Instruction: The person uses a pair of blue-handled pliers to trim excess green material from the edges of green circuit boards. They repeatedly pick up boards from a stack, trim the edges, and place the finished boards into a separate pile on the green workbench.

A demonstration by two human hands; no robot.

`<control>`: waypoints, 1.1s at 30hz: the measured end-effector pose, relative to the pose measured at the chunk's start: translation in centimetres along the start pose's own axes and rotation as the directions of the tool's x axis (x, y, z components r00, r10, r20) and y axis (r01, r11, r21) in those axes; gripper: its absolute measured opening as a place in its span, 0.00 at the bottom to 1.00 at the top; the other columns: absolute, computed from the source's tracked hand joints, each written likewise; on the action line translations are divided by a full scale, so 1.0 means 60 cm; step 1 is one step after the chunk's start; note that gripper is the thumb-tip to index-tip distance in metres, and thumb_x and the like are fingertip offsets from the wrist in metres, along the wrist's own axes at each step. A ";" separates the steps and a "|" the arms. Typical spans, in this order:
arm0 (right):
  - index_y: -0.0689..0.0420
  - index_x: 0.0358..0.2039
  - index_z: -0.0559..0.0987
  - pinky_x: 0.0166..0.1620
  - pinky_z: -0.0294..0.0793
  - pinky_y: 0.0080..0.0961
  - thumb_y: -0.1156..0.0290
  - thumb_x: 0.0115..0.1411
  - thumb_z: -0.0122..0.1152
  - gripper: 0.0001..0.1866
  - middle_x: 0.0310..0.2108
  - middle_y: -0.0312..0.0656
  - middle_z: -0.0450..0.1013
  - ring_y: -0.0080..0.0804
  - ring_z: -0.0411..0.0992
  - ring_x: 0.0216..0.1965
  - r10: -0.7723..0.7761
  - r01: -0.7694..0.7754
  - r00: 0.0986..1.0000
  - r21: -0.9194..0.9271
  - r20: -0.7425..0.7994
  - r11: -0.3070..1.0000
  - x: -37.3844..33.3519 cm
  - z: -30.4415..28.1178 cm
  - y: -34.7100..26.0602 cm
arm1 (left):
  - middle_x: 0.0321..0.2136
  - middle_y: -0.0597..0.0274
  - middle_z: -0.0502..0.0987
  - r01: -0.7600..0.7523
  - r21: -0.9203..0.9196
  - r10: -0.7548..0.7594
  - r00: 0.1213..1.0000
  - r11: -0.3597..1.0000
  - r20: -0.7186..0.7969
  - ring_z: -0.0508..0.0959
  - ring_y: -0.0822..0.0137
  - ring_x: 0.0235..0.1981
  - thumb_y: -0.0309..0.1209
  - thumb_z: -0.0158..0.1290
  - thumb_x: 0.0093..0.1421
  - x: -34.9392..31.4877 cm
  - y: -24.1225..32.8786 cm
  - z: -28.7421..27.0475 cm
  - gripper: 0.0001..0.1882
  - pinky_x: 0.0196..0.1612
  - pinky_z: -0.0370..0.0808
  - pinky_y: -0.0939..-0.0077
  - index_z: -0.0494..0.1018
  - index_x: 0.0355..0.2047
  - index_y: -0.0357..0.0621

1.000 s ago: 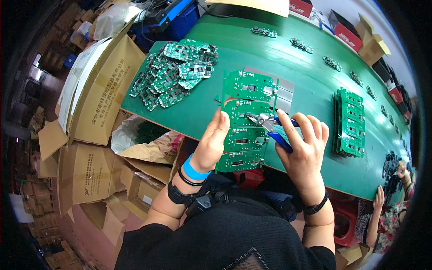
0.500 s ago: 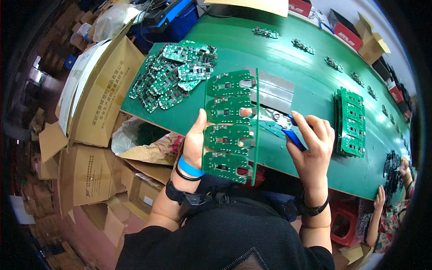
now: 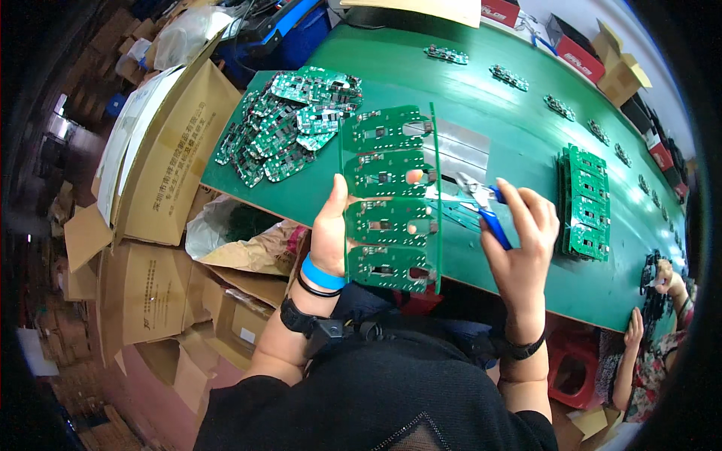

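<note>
Panel [image 3: 395, 212]: four joined green boards, held up over table [image 3: 519, 128] near edge; bit left of its place 1 s ago, slightly higher than 0.5 s ago.
Left hand [image 3: 329, 237]: thumb at panel's left edge, fingers behind, skin showing through cutouts.
Right hand [image 3: 526, 233]: fingers curled round blue handles of pliers.
Pliers [image 3: 492, 223]: right of panel, apart from it; 1 s ago tips were at panel. Jaw gap: can't tell.
Pile [image 3: 293, 124]: loose boards, left, unchanged.
Stack [image 3: 587, 203]: panels, right, unchanged.
</note>
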State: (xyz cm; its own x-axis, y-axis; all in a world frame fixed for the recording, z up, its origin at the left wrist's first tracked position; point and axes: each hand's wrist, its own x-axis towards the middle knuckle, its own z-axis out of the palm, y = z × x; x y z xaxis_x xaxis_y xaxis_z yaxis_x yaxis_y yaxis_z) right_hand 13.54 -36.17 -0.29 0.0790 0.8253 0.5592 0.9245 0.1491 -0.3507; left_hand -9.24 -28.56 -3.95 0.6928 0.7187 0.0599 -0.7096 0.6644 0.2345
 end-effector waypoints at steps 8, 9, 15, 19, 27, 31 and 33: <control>0.51 0.54 0.75 0.56 0.57 0.42 0.68 0.37 0.70 0.37 0.46 0.42 0.68 0.43 0.65 0.50 -0.168 0.184 0.956 -0.047 0.239 0.982 -0.002 -0.018 -0.048 | 0.55 0.48 0.71 -0.061 0.461 0.177 0.961 0.885 -0.213 0.76 0.54 0.51 0.55 0.28 0.70 0.013 -0.006 0.016 0.34 0.53 0.76 0.55 0.59 0.62 0.39; 0.51 0.54 0.75 0.56 0.57 0.42 0.68 0.37 0.70 0.37 0.46 0.42 0.68 0.43 0.65 0.50 -0.169 0.185 0.955 -0.045 0.242 0.982 -0.002 -0.016 -0.049 | 0.55 0.48 0.71 -0.071 0.489 0.194 0.959 0.869 -0.205 0.76 0.54 0.51 0.54 0.28 0.70 0.014 -0.006 0.017 0.33 0.52 0.76 0.56 0.59 0.62 0.39; 0.50 0.54 0.74 0.56 0.57 0.43 0.68 0.37 0.71 0.37 0.46 0.42 0.68 0.42 0.65 0.50 -0.181 0.199 0.950 -0.047 0.253 0.979 0.000 -0.012 -0.054 | 0.54 0.50 0.71 -0.133 0.642 0.302 0.940 0.755 -0.160 0.76 0.57 0.51 0.51 0.28 0.72 0.015 -0.008 0.039 0.30 0.51 0.78 0.60 0.59 0.62 0.40; 0.49 0.54 0.75 0.55 0.57 0.42 0.68 0.36 0.72 0.38 0.46 0.41 0.68 0.42 0.65 0.50 -0.185 0.212 0.947 -0.076 0.262 0.974 0.000 -0.015 -0.055 | 0.54 0.51 0.71 -0.131 0.674 0.326 0.930 0.727 -0.170 0.77 0.59 0.50 0.49 0.28 0.72 0.016 -0.010 0.034 0.29 0.50 0.79 0.62 0.59 0.62 0.41; 0.47 0.54 0.75 0.52 0.58 0.39 0.67 0.38 0.72 0.36 0.45 0.39 0.69 0.39 0.66 0.48 -0.185 0.214 0.948 -0.087 0.258 0.973 -0.001 -0.007 -0.050 | 0.54 0.51 0.71 -0.111 0.724 0.335 0.926 0.681 -0.174 0.77 0.58 0.50 0.48 0.27 0.73 0.019 -0.004 0.033 0.28 0.49 0.79 0.62 0.57 0.62 0.41; 0.47 0.53 0.75 0.51 0.59 0.39 0.67 0.38 0.72 0.36 0.44 0.38 0.69 0.38 0.67 0.47 -0.211 0.238 0.948 -0.087 0.240 0.967 0.001 -0.006 -0.049 | 0.54 0.50 0.70 -0.119 0.712 0.349 0.918 0.692 -0.186 0.77 0.57 0.50 0.48 0.26 0.73 0.020 -0.003 0.034 0.28 0.50 0.79 0.60 0.56 0.62 0.41; 0.47 0.53 0.76 0.50 0.60 0.38 0.67 0.38 0.72 0.35 0.44 0.38 0.69 0.38 0.67 0.46 -0.218 0.241 0.950 -0.079 0.225 0.967 0.000 -0.002 -0.045 | 0.53 0.54 0.70 -0.114 0.644 0.308 0.931 0.756 -0.197 0.75 0.65 0.51 0.46 0.28 0.73 0.017 0.000 0.038 0.26 0.51 0.77 0.67 0.58 0.62 0.42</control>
State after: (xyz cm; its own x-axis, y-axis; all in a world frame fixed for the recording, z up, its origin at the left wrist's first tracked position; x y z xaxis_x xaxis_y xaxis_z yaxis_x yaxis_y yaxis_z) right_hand 11.08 -36.65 0.73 -0.2105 0.8738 0.4384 0.9429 0.2999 -0.1451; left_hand -8.22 -28.30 -1.71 0.4005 0.9141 -0.0634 -0.5327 0.2885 0.7956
